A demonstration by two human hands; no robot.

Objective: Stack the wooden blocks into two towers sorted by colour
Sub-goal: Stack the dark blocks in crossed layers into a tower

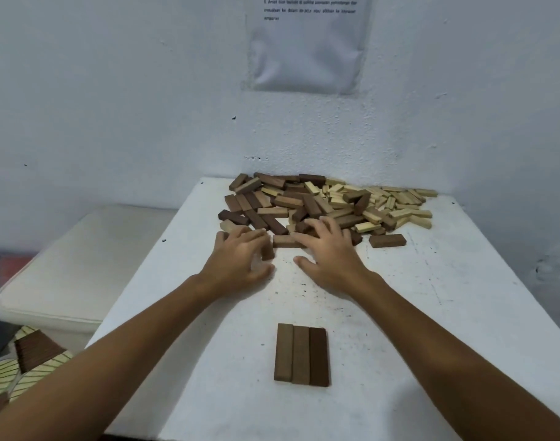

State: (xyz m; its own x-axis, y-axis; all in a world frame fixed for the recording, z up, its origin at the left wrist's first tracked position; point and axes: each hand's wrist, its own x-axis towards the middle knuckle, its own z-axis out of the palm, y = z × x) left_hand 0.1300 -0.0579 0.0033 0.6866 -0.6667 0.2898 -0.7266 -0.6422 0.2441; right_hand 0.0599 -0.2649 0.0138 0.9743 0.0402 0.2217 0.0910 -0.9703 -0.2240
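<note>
Head view hides what lies under my palms. My left hand [240, 259] curls its fingers around a dark block [267, 249] at the near edge of the pile of blocks [329, 205]. My right hand [328, 249] lies flat, fingers spread over brown blocks. Three dark blocks [301, 354] lie side by side near me on the white bench [431, 313]. A white cushion [65, 265] sits left.

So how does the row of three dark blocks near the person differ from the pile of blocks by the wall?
The row of three dark blocks lies flat and side by side, long sides touching; the pile is loose, its blocks pointing every way and overlapping. The row is all brown; the pile mixes brown with pale blocks. Both hands reach to the pile's near edge; neither touches the row. Both rest on the white table.
</note>
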